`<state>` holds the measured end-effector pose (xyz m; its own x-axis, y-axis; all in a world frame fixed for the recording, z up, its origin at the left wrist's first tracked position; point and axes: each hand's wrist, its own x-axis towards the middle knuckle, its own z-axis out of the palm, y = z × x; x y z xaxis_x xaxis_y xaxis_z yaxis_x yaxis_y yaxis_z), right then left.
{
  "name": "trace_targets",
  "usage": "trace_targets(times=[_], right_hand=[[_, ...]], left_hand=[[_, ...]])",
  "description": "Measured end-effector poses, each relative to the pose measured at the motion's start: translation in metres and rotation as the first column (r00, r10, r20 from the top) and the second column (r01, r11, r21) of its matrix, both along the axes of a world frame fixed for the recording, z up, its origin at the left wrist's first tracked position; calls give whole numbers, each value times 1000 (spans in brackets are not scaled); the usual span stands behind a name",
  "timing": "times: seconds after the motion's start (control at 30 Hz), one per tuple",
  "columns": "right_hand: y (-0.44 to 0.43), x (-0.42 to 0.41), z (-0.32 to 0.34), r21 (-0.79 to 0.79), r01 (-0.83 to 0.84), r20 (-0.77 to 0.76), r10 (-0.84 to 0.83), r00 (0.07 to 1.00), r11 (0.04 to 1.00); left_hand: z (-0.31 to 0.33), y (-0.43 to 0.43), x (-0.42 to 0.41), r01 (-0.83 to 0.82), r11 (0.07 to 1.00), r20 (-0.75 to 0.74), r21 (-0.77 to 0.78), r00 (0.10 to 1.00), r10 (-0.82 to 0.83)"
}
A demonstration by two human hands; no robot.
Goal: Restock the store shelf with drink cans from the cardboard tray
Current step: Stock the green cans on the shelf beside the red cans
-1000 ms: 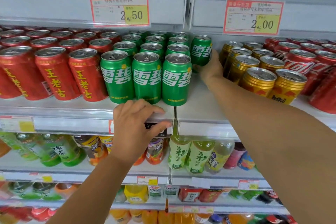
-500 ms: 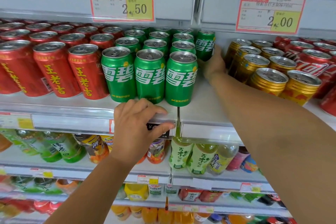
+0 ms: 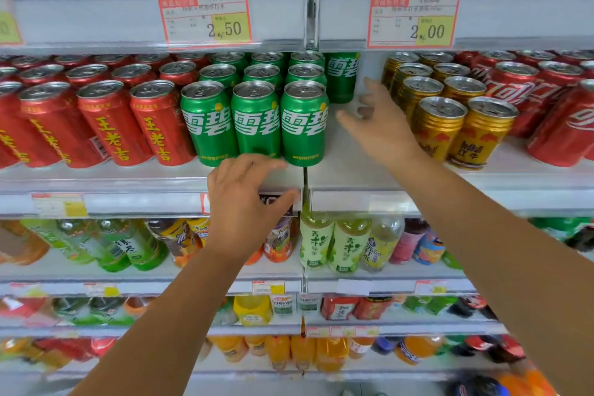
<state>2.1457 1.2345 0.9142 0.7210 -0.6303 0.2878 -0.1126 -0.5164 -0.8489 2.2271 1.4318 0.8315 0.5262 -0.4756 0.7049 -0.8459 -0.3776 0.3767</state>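
Observation:
Green drink cans (image 3: pixel 255 119) stand in rows on the upper shelf (image 3: pixel 353 167). One more green can (image 3: pixel 341 77) stands alone at the back, right of those rows. My right hand (image 3: pixel 381 122) hovers in front of that can with fingers spread, holding nothing and apart from it. My left hand (image 3: pixel 244 206) grips the shelf's front edge below the green cans, thumb over a price label. No cardboard tray shows in this view.
Red cans (image 3: pixel 106 125) fill the shelf to the left. Gold cans (image 3: pixel 450 119) and red cola cans (image 3: pixel 553 112) stand to the right. A bare strip of shelf lies between green and gold cans. Bottles (image 3: pixel 347 244) line the lower shelves. Price tags (image 3: pixel 205 19) hang above.
My right hand has let go of the single green can, which now stands at the back, and has drawn back toward me with open fingers. The left hand has stayed on the shelf edge.

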Motion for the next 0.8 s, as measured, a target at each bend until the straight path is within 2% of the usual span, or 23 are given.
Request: trace_targets(times=[0.07, 0.17, 0.23, 0.3, 0.43, 0.53, 0.57, 0.67, 0.8], right_hand=[[17, -47, -13, 23, -13, 129, 10, 992, 1000], [36, -118, -48, 76, 44, 281, -64, 958, 996], [41, -164, -84, 134, 125, 232, -154, 961, 983], [35, -200, -134, 218, 240, 106, -267, 958, 946], [16, -264, -266, 410, 530, -184, -501, 845, 743], [13, -303, -377, 446, 689, -457, -516, 724, 571], [14, -313, -415, 444, 723, -525, -499, 689, 530], [22, -334, -525, 435, 751, -689, -354, 633, 497], [37, -344, -667, 453, 744, -786, -173, 594, 492]], left_hand=[[3, 0, -26, 45, 996, 45, -79, 998, -42], [-22, -5, -74, 276, 961, -15, -20, 961, -276], [-66, -16, -103, 421, 904, -211, 74, 893, -398], [-118, -29, -130, 527, 835, -457, 162, 790, -410], [-235, -42, -173, 640, 707, -728, 302, 633, -262], [-326, -40, -195, 685, 588, -833, 431, 552, -31], [-357, -38, -200, 694, 532, -831, 486, 555, 35], [-451, -38, -210, 696, 362, -779, 621, 599, 185], [-585, -48, -213, 665, 303, -730, 683, 612, 303]])
